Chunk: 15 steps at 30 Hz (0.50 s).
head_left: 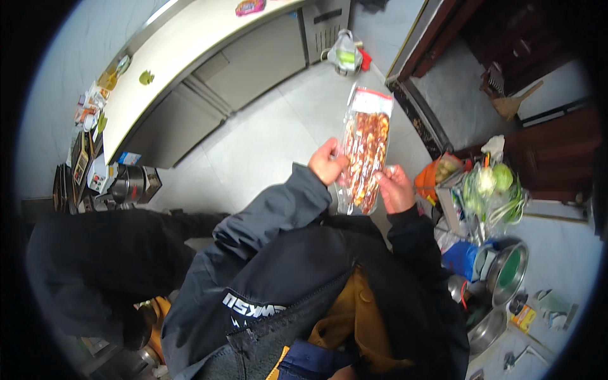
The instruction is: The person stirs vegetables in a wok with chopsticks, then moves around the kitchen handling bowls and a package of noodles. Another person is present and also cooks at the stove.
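A long clear plastic package (365, 156) of reddish-brown food, apparently cured sausages, is held up in front of my chest. Its top end has a red strip and a pale printed label. My left hand (328, 163) grips the left edge, thumb in front and fingers partly hidden behind the plastic. On the lower right edge, my right hand (395, 187) pinches the package between thumb and fingers. The package is tilted slightly, well above the tiled floor (256, 142).
A person in dark clothes (109, 270) stands close on my left. A long pale counter (190, 42) over metal cabinets (256, 61) curves across the far left. Bagged vegetables (494, 185) and steel basins (508, 275) crowd my right. A doorway (456, 95) opens at upper right.
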Tool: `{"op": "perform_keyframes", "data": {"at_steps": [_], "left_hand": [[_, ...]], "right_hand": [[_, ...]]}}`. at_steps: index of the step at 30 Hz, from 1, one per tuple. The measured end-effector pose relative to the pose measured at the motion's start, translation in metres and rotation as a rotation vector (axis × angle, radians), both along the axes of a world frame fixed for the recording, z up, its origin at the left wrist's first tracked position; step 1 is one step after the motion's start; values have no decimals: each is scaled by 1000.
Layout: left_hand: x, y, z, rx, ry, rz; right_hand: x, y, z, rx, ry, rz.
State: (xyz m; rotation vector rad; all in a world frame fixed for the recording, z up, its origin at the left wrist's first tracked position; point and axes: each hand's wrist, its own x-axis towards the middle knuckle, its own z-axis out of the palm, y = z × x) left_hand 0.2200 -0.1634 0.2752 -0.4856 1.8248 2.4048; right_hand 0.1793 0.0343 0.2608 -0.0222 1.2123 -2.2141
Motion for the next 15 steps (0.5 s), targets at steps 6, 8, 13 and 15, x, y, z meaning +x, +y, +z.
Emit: {"op": "perform_keyframes", "data": {"at_steps": [6, 8, 13, 15], "left_hand": [[-81, 12, 13, 204, -199, 32], [-97, 11, 17, 522, -169, 82], [-145, 20, 20, 657, 36, 117], [-159, 28, 20, 622, 0, 206]], "right_hand": [[-99, -2, 7, -10, 58, 23], [-128, 2, 14, -15, 39, 57], [-200, 10, 23, -102, 8, 101], [-217, 13, 23, -95, 2, 138]]}}
